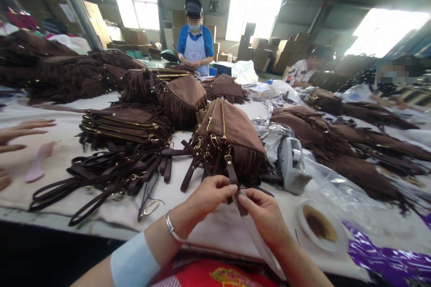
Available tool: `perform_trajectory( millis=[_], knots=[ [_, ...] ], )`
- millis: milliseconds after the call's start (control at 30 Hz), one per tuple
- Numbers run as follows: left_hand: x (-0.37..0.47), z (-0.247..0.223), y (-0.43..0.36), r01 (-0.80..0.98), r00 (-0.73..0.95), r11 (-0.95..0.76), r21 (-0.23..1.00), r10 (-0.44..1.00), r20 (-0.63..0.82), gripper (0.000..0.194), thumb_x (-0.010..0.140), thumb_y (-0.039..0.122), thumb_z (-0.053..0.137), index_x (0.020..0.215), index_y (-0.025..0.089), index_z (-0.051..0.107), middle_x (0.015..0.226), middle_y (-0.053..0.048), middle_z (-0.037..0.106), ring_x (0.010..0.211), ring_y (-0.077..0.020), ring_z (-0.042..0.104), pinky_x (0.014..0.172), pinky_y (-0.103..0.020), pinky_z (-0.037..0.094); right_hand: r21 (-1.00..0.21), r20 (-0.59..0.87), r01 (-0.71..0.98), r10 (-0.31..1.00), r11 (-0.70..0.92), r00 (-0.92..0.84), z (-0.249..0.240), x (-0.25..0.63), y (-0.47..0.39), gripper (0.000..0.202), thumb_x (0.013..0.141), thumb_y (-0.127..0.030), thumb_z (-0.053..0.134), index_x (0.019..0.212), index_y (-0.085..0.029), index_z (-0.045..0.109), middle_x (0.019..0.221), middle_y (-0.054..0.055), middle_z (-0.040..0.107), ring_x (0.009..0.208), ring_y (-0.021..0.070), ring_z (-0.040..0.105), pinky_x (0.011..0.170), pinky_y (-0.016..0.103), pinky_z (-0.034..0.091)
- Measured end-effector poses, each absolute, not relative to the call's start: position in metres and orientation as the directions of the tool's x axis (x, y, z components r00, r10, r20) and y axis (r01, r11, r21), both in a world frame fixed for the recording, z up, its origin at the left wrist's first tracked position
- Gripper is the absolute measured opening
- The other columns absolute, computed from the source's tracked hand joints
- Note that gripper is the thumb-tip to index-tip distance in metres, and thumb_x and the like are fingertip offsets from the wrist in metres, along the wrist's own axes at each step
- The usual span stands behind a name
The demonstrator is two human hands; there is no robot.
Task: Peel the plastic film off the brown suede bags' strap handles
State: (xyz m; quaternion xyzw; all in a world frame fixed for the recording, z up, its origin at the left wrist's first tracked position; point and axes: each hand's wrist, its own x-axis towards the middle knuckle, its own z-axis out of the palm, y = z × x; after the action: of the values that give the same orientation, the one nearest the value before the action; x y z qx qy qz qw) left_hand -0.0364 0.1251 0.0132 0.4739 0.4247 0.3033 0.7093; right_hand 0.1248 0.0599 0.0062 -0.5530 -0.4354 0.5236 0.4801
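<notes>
Centrally, low in the frame: a brown strap [233, 178] hanging from a fringed brown bag [232, 136], pinched at its lower end between both hands. Left hand [208, 197] closed on the strap from the left, thumb and forefinger tips meeting, silver bracelet [171, 228] on the wrist. Right hand [266, 217] closed on the same strap from the right, fingertips just below the left's. Bag standing upright on the white table [67, 152], gold zips along its top. Left of it, a tangle of loose straps [111, 177] and a flat stack of bags [124, 125]. Right of it, a tape dispenser [292, 166], clear plastic, a tape roll [318, 224] lower right. Far left edge, another person's fingers [20, 132]. Upper centre, a standing worker in a blue shirt [194, 42].
</notes>
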Motion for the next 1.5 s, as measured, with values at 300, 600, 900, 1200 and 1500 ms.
perform_trajectory(
  millis=[300,600,900,1200,1500],
  knots=[
    [-0.007,0.038,0.188,-0.426,0.453,0.630,0.650,0.770,-0.450,0.017,0.087,0.031,0.063,0.087,0.014,0.063,0.084,-0.008,0.072,0.072,-0.0179,0.069,0.061,-0.027,0.052,-0.970,-0.233,-0.081,0.970,-0.228,0.070,0.002,0.131,0.048,0.035,0.072,-0.048,0.076,0.083,-0.016,0.076,0.077,0.006,0.071,0.071,0.0177,0.058,0.066,0.027,0.045],
    [0.012,0.057,0.180,-0.527,0.407,0.401,0.749,0.893,-0.192,0.017,0.091,0.024,0.058,0.087,0.011,0.068,0.091,-0.013,0.073,0.084,-0.0193,0.070,0.080,-0.031,0.054,-0.989,-0.143,0.012,0.961,-0.150,0.237,0.018,0.126,0.093,0.042,0.070,-0.055,0.073,0.075,-0.013,0.076,0.062,0.002,0.063,0.057,0.0128,0.048,0.051,0.023,0.036],
    [0.011,0.049,0.187,-0.476,0.499,0.411,0.778,0.854,-0.146,0.034,0.081,0.044,0.068,0.085,0.010,0.072,0.075,-0.008,0.069,0.060,-0.0118,0.058,0.055,-0.022,0.045,-0.930,-0.140,-0.367,0.948,-0.026,0.286,0.026,0.107,0.142,0.030,0.066,-0.043,0.079,0.075,-0.015,0.074,0.058,-0.001,0.064,0.051,0.0119,0.052,0.050,0.023,0.041],
    [-0.016,0.040,0.162,-0.294,0.387,0.340,0.893,0.897,-0.214,0.045,0.080,0.055,0.063,0.101,0.015,0.066,0.094,-0.010,0.070,0.083,-0.0201,0.065,0.071,-0.031,0.050,-0.901,-0.141,-0.434,0.936,0.014,0.322,0.039,0.103,0.163,0.034,0.061,-0.044,0.082,0.075,-0.014,0.071,0.056,-0.001,0.064,0.048,0.0117,0.054,0.047,0.023,0.043],
    [-0.007,0.033,0.146,-0.272,0.358,0.325,0.906,0.908,-0.218,0.036,0.074,0.051,0.069,0.079,0.016,0.064,0.061,-0.003,0.064,0.050,-0.0147,0.058,0.048,-0.025,0.044,-0.933,0.218,0.333,0.952,0.139,0.214,0.058,0.108,0.150,0.034,0.080,-0.048,0.064,0.088,-0.016,0.074,0.081,0.008,0.073,0.075,0.0232,0.066,0.070,0.032,0.050]
  ],
)
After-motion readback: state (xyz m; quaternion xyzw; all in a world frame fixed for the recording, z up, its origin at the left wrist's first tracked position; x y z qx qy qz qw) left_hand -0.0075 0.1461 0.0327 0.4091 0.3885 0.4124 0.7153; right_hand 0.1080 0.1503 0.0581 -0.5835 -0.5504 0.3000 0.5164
